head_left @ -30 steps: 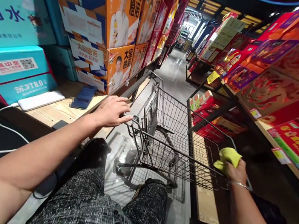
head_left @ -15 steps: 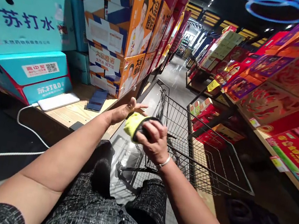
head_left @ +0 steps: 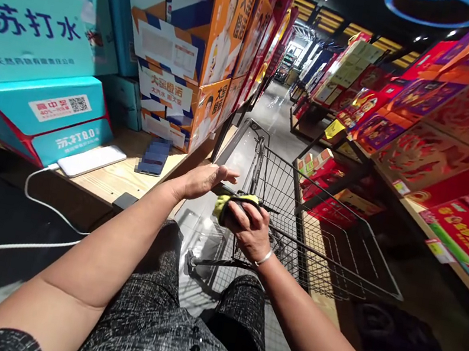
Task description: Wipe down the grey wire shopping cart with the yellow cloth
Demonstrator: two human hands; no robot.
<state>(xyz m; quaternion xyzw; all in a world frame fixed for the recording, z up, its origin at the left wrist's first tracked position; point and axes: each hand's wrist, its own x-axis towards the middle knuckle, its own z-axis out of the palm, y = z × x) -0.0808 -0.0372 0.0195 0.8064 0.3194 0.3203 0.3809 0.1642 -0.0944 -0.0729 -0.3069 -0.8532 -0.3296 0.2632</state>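
My right hand is closed around a bunched yellow and black cloth-like item, with its fingers pressed into the dark part. To its left, my left hand is held with the fingers stretched out toward the item. The left palm is bare, and whether its fingertips touch the item or a dark strip beside it cannot be told. Both hands are over the floor, between a wooden shelf and a wire shopping cart.
A white power bank with a white cable and a dark phone lie on the shelf. Turquoise boxes and stacked orange boxes stand behind them. Red gift boxes line the right side.
Both hands have shifted slightly right. The yellow part now looks smaller and more tucked into my right hand. My left hand's fingers remain outstretched.
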